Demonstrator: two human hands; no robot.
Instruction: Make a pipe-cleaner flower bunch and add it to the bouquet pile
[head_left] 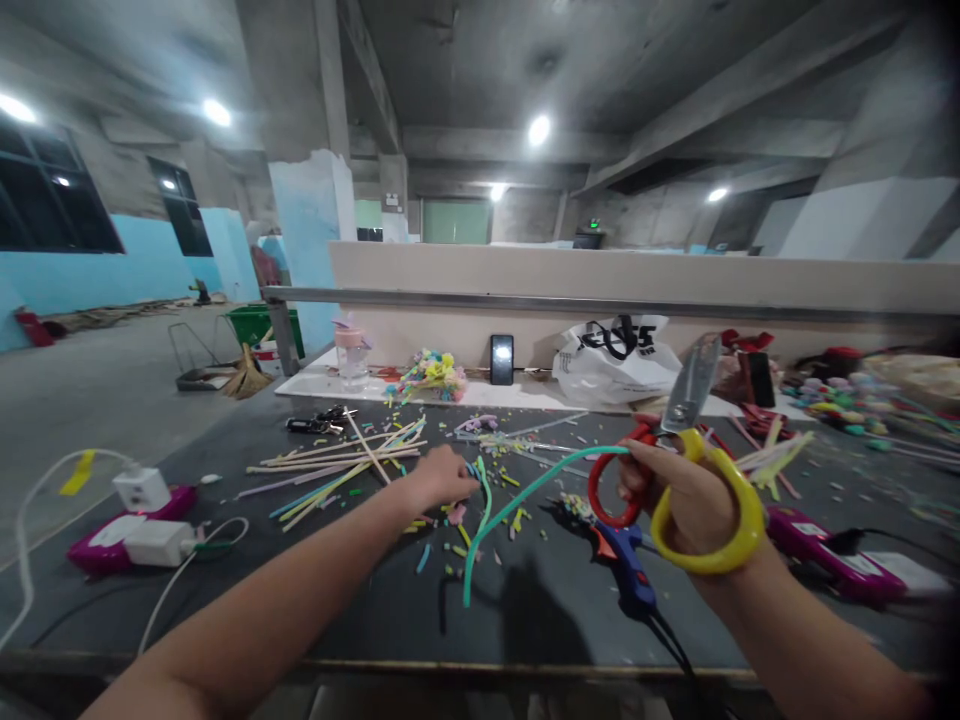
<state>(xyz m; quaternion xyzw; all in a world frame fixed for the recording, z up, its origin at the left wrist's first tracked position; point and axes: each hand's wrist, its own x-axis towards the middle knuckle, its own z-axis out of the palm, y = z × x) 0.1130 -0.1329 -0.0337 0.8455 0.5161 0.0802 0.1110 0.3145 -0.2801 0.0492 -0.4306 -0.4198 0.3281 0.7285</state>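
My right hand (679, 495) is closed around scissors (694, 385) with one red and one yellow handle loop; the yellow loop lies around the back of the hand. The same hand pinches a long green flexible stem (536, 485), which bends down to the left over the table. A shorter pale green piece (486, 490) meets or crosses that stem. My left hand (442, 478) is low over the table with its fingers curled together beside this piece. Whatever its fingertips hold is hidden. Below the scissors lies a blue glue gun (630, 570).
Thin pastel sticks (330, 470) and many cut bits cover the dark table (360, 610). At the back are a pink-lidded bottle (352, 355), colourful flowers (431, 375), a phone (502, 360) and a white bag (615, 360). Purple power strips (105, 545) with cables sit left and right.
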